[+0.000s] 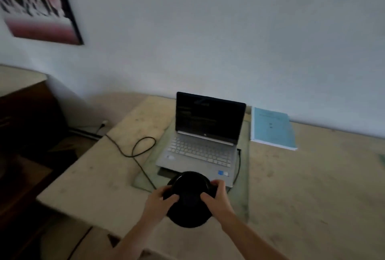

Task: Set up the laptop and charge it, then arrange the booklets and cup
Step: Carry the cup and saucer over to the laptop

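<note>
While both hands grip the cup (188, 199) — mouth tilted away.

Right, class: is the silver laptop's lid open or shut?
Open. The silver laptop has its dark screen standing upright behind the exposed white keyboard, on the beige table. Whether it is powered on, cannot tell.

laptop (205, 141) front edge hidden behind black cup (188, 199), wall picture (39, 3) blurred, cut off top-left
</note>
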A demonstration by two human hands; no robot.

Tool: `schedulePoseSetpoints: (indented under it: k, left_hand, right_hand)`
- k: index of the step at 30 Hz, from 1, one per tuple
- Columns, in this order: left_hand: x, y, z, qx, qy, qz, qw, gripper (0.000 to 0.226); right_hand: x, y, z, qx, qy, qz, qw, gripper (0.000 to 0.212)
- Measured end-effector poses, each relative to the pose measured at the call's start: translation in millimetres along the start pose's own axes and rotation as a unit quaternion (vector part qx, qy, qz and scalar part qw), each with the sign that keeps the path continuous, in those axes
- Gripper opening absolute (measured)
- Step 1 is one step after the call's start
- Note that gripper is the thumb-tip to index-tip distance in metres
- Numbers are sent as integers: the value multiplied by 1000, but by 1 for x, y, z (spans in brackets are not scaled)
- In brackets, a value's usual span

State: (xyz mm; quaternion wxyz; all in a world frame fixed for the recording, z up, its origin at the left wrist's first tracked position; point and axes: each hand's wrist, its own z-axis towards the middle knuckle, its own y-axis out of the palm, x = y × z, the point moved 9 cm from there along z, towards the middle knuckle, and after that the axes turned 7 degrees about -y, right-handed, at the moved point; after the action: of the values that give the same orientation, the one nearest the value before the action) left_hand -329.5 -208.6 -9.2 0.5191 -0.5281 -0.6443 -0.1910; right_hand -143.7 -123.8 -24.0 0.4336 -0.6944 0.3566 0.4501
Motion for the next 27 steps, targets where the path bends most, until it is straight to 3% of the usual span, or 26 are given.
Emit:
schedulePoseSetpoints:
  k: [8,11,21,27]
  left_hand:
    - [-37,-136,8,56,-23,-53,997,15]
    - [-34,-165,24,74,-20,-54,996,23]
    - [-22,-237,116,69,-37,-108,991,17]
    - [-1,-299,182,73,-33,-101,992,27]
  right_hand:
    - [-54,135,12,-78,-31,-12,996,44]
    - [-72,163,32,-83,-35,-13,996,42]
    - [-107,245,125,-108,-18,-2,994,44]
    - [-140,300,184,-118,-23,-8,993,45]
